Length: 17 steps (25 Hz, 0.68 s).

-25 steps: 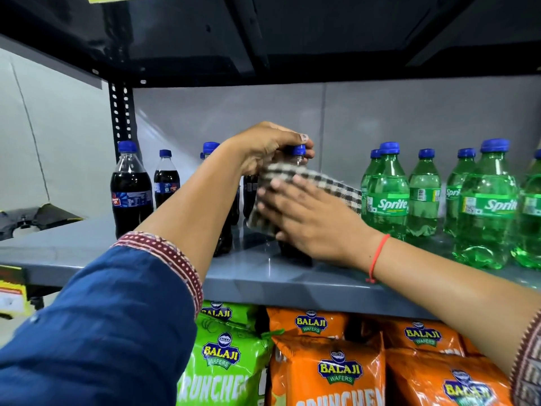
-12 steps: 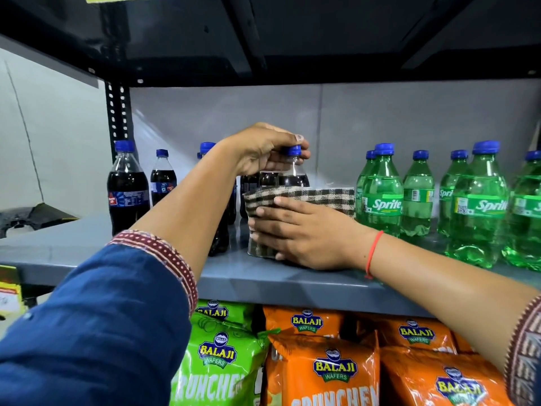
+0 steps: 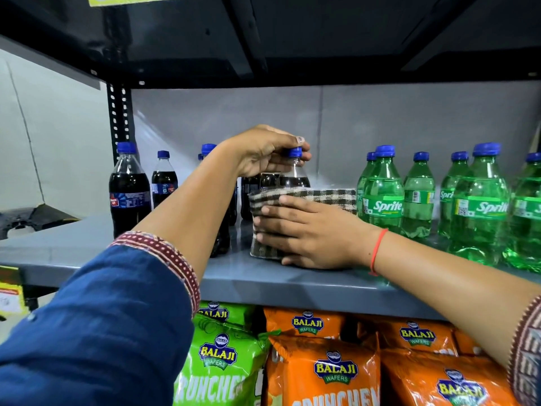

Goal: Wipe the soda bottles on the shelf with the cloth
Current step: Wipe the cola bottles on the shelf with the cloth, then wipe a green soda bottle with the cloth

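A dark cola bottle with a blue cap stands mid-shelf on the grey metal shelf. My left hand grips its neck just under the cap from above. My right hand presses a brown-and-cream checked cloth around the bottle's lower body, down near the shelf surface. The cloth hides most of the bottle's label. More cola bottles stand to the left, partly behind my left forearm. Green Sprite bottles stand in rows to the right.
The shelf above hangs low over the bottle caps. A perforated black upright stands at back left. Orange and green Balaji wafer bags fill the shelf below. A dark object lies at far left.
My right hand has slid the cloth down the cola bottle from its shoulder to its lower body. My left hand has kept hold of the neck.
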Tool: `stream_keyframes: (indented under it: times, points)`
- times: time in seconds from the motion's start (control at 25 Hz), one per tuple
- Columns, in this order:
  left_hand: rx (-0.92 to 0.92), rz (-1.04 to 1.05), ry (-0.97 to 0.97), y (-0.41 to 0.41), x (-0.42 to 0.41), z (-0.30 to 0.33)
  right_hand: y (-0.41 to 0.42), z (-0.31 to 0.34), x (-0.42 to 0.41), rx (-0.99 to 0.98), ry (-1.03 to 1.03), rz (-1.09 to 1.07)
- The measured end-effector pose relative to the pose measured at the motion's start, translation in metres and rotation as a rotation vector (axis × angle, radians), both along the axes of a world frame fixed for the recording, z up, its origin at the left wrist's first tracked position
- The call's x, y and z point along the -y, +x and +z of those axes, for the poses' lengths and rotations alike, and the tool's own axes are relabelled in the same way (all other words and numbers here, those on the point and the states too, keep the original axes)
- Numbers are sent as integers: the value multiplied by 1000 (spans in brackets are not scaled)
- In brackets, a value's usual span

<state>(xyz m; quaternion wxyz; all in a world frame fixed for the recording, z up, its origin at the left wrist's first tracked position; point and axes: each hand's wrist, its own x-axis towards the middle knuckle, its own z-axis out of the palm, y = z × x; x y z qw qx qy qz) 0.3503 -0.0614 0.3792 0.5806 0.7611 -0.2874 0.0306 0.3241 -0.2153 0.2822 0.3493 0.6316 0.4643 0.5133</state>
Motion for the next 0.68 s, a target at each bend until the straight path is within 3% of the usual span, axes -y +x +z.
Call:
stream_keyframes:
  times: [0.04,0.2,0.44,0.56,0.68]
  points:
    - [3,-5,5,1,0,0,0,1,2,2,-8,-12]
    - [-16,-26,-41,4,0,0,-7,6,5,-121,319,-30]
    - [12,9,124,-1,1,8,-31,-13,21,-289,287,15]
    - [216,191,307,-16,4,27,-51,-16,40,-284,316,23]
    - [496,291,136,-30,32,46,-65,-8,68,-224,356,17]
